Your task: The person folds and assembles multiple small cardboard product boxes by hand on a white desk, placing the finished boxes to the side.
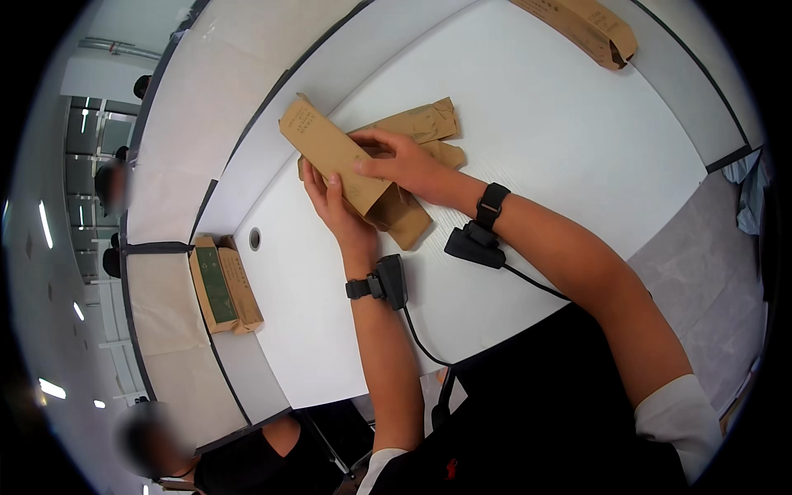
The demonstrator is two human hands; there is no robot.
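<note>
Brown carton (322, 142) gripped between both hands on my head feed: the left hand (340, 213) has its fingers closed around the left edge, the right hand (406, 167) grips the right edge, thumb on the upper face. I log the near end as open. Behind it, crumpled brown packaging (425, 124); contact unclear. Below, white table (594, 157). Outward: black wrist devices (393, 280), green-panelled carton (216, 285) left by the partition (169, 293), long carton (584, 31) far right.
</note>
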